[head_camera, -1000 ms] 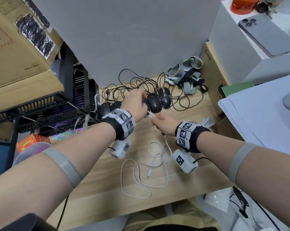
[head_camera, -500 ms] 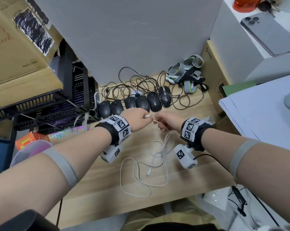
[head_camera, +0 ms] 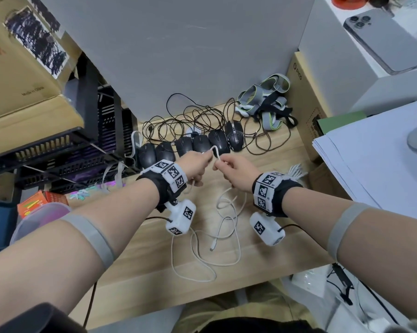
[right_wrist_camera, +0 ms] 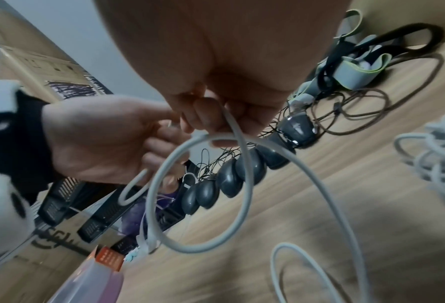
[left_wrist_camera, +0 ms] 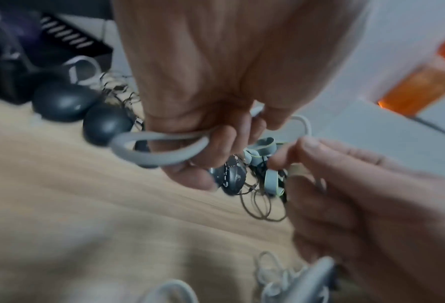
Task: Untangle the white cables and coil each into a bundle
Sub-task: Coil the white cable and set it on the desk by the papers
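A white cable [head_camera: 229, 213] hangs from both hands and trails in loose loops over the wooden desk [head_camera: 269, 164], its plug [head_camera: 213, 245] lying near the front. My left hand [head_camera: 197, 164] grips a short loop of it [left_wrist_camera: 158, 151] in curled fingers. My right hand [head_camera: 233, 168] pinches the same cable [right_wrist_camera: 231, 127] right beside the left. A small arch of cable [head_camera: 214, 151] rises between the two hands. A second white cable bundle [head_camera: 296, 170] lies behind my right wrist, also visible in the right wrist view [right_wrist_camera: 433, 149].
A row of black computer mice [head_camera: 193, 146] with tangled dark cords [head_camera: 202, 118] lies just beyond the hands. Grey straps [head_camera: 267, 99] sit at the back right, black trays [head_camera: 58, 150] at the left, a paper stack [head_camera: 375, 155] at the right.
Both hands have drawn together and lifted slightly toward the mice; the cable between them now forms a small arch, and more of it is off the desk.
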`<state>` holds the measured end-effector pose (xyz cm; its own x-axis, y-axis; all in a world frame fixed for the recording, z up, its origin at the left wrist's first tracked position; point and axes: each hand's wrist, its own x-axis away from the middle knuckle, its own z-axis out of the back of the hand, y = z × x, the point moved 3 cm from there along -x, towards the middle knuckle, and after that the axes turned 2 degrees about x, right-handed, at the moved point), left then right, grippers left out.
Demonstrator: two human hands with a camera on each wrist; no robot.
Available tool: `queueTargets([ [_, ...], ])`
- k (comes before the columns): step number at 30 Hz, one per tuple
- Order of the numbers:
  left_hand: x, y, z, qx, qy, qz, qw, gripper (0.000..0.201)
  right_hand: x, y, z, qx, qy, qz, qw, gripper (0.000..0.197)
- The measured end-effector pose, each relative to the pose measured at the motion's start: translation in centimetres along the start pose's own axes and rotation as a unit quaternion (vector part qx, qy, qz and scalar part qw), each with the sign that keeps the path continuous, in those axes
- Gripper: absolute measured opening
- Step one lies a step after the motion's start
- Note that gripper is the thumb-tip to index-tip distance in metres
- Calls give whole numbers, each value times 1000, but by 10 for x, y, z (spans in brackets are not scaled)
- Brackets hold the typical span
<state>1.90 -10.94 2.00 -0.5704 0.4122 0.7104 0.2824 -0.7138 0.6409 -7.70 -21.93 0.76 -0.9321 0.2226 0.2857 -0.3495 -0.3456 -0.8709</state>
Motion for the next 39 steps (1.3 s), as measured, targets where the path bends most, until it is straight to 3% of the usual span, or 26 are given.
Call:
queueTargets([
  [2, 7, 7, -9, 94, -22, -10, 995, 33, -3, -5, -6, 19, 14, 5, 1000, 32],
  [4, 10, 14, -17, 103, -34, -43, 993, 30, -5, -8, -8, 57, 24, 2, 998, 37],
  [7, 8, 17, -21, -11, -6, -88, 996, 34, -4, -12, -15, 134, -22, -10, 991, 23],
  [10, 3, 18, -17, -112, 81, -112, 984, 34, -1, -17, -22, 169, -52, 10, 984, 17],
  [12, 5, 19, -11, -42, 133, -110, 984, 40, 3, -17, -24, 150, -62, 16, 987, 27],
  [13, 6, 19, -8, 45, 148, -95, 983, 42, 6, -14, -28, 158, -84, 13, 984, 34],
  [15, 9, 22, -3, 257, 136, -48, 956, 41, 12, 1, -39, 202, -146, -11, 968, 30],
  [17, 12, 28, 0, 379, 99, -8, 920, 46, 18, 19, -48, 213, -182, -41, 959, 22],
  [20, 12, 35, -1, 394, 33, 20, 918, 55, 26, 33, -49, 234, -203, -59, 949, 19],
  [22, 12, 37, -2, 381, 0, 13, 925, 57, 27, 42, -46, 284, -210, -61, 933, 22],
  [25, 13, 48, 4, 413, -22, -15, 911, 60, 26, 56, -44, 352, -219, -74, 907, 19],
  [27, 16, 59, 12, 431, -14, -38, 901, 62, 26, 62, -40, 384, -193, -82, 899, 19],
  [29, 19, 70, 22, 441, -1, -58, 896, 61, 24, 60, -33, 360, -139, -75, 919, 18],
  [32, 26, 83, 39, 458, 17, -85, 885, 60, 21, 61, -18, 145, -3, -99, 984, 15],
  [34, 30, 91, 50, 463, 27, -95, 881, 60, 22, 64, -8, 39, 89, -117, 988, 12],
  [35, 31, 94, 54, 452, 36, -99, 886, 59, 23, 65, -5, 48, 99, -114, 987, 14],
  [37, 32, 96, 59, 412, 59, -104, 903, 56, 24, 60, -4, 214, 41, -86, 972, 26],
  [39, 30, 96, 62, 381, 80, -115, 914, 55, 23, 56, -8, 447, -68, -74, 889, 26],
])
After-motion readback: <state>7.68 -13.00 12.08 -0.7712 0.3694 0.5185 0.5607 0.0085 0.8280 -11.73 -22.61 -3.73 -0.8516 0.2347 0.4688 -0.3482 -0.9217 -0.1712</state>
